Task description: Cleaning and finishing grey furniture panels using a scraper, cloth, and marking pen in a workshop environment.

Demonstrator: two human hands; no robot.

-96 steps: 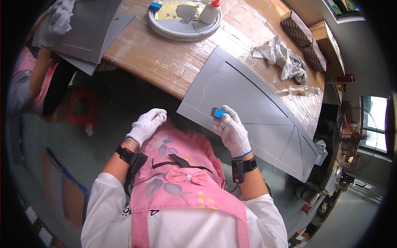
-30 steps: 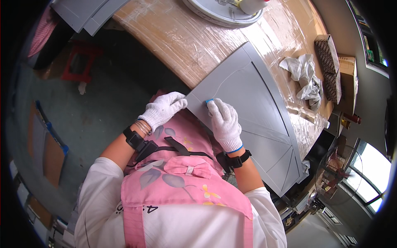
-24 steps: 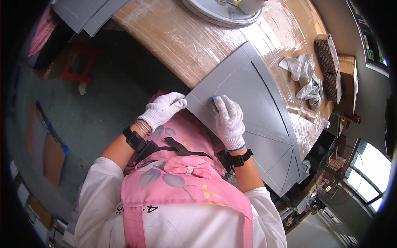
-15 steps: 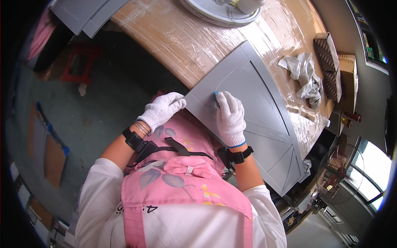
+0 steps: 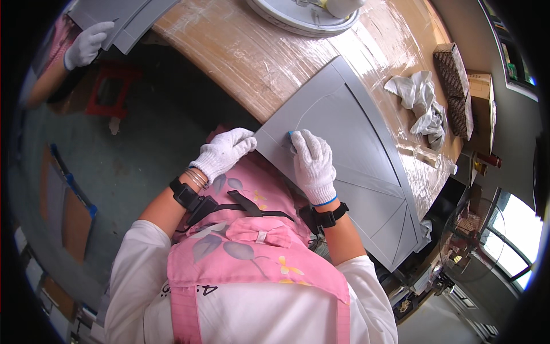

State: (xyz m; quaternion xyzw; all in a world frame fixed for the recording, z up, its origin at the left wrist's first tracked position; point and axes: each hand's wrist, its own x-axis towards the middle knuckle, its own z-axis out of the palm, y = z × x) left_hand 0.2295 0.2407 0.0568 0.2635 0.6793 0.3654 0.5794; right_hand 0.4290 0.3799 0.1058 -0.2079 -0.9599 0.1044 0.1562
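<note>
A grey flat panel with a curved far edge and thin grooved lines lies on the table, jutting over its near edge. My left hand, in a white knit glove, is closed at the panel's left corner, its fingertips on the edge. My right hand, gloved the same way, rests on the panel's left part with fingers bent around a small blue piece. Only a bit of that piece shows at the fingertips, so its kind is hidden.
The table is covered in clear film. On it are a round grey tray, a crumpled whitish cloth and a patterned box. At the upper left, a co-worker's gloved hand is by another grey panel. A red stool stands below.
My right hand has slid slightly left across the panel with the blue piece. My left hand stays at the corner. A co-worker's gloved hand has come into view at the upper left.
</note>
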